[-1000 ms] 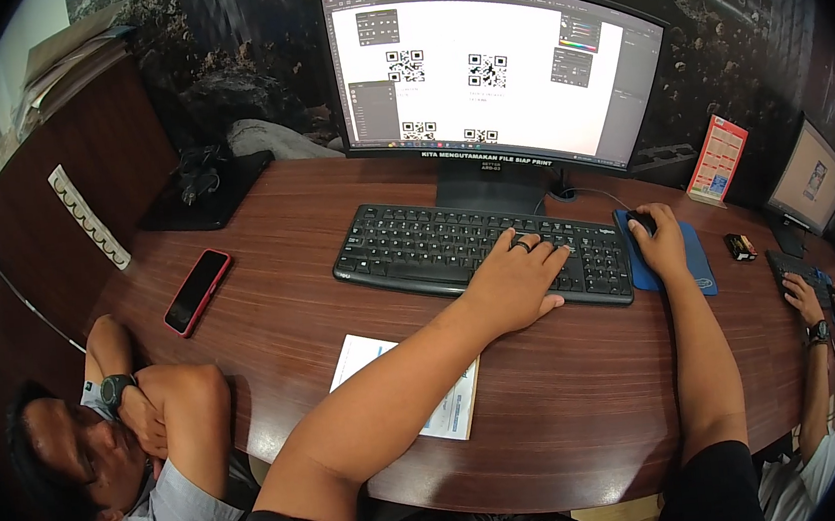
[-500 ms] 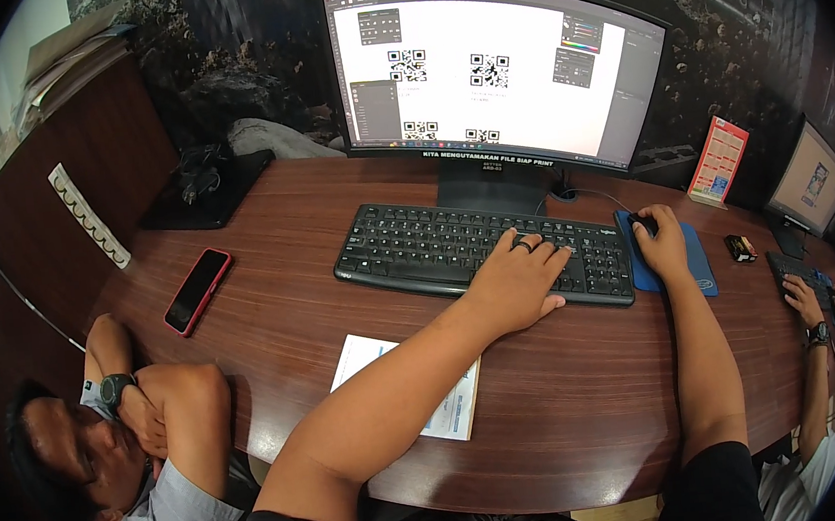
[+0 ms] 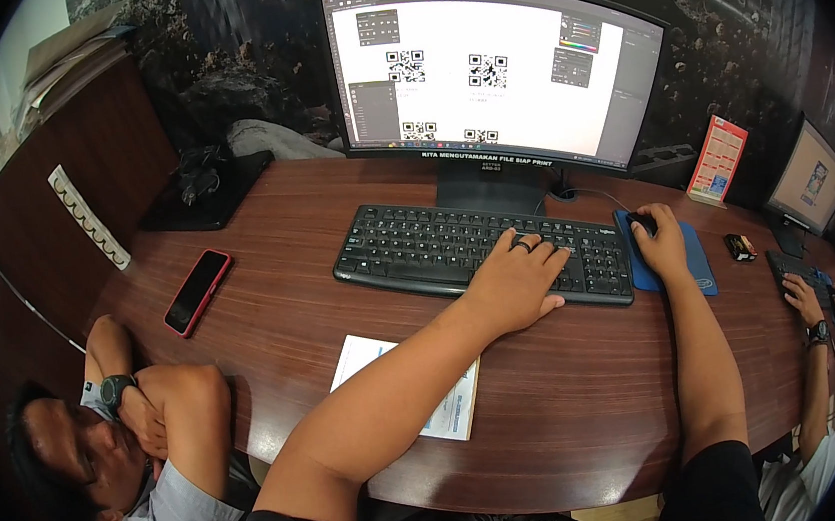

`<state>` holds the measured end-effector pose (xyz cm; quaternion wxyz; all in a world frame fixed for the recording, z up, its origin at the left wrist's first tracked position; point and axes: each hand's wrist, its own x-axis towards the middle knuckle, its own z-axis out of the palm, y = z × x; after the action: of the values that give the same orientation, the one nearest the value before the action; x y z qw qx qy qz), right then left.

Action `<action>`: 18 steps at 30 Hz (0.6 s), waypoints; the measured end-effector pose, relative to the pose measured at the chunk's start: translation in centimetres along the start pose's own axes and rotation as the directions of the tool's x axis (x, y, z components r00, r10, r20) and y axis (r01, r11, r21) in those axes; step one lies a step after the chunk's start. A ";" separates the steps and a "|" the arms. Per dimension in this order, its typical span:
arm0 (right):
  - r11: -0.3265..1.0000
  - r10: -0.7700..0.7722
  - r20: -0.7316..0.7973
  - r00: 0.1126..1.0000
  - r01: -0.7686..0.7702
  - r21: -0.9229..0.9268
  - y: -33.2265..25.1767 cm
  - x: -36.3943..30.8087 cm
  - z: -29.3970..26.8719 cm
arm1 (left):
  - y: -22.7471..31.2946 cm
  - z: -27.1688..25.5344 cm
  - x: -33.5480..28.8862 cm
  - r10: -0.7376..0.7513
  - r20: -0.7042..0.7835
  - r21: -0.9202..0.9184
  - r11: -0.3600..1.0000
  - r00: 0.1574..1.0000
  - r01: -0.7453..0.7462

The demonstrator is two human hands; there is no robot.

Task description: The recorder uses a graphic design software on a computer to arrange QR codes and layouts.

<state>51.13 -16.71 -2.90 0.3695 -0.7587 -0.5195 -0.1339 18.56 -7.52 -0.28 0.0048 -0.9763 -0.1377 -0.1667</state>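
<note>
My left hand point(image 3: 514, 283) lies across the right part of a black keyboard point(image 3: 401, 247), its fingers spread over the keys and a dark ring on one of them. Curled round a dark computer mouse point(image 3: 644, 223), my right hand point(image 3: 666, 245) rests on a blue mouse pad point(image 3: 697, 272) and hides most of the mouse. Behind the keyboard stands a wide curved monitor point(image 3: 520, 70), which shows several black-and-white square codes and some dark tool panels on a white page.
A phone with a red edge point(image 3: 199, 291) lies left of the keyboard. Papers point(image 3: 364, 351) sit partly under my left forearm. One person leans on the desk at the left; another person's hands point(image 3: 801, 299) work at the far right. A desk calendar point(image 3: 718, 159) and small box point(image 3: 740, 248) stand right.
</note>
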 end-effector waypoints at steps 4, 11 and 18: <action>1.000 -0.010 -0.002 1.000 0.010 0.017 0.3 0.0 0.0 | 0.0 0.1 0.0 0.002 -0.006 -0.003 1.000 1.000 -0.002; 1.000 -0.010 0.001 1.000 0.010 0.011 0.2 0.0 0.1 | -0.1 0.1 0.0 0.004 -0.011 -0.007 1.000 1.000 -0.004; 1.000 -0.014 -0.009 1.000 0.015 0.028 0.2 -0.1 0.1 | 0.0 0.1 0.0 0.004 -0.013 0.002 1.000 1.000 -0.004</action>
<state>51.23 -16.74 -3.05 0.3815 -0.7491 -0.5251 -0.1328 18.60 -7.53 -0.37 0.0068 -0.9755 -0.1360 -0.1729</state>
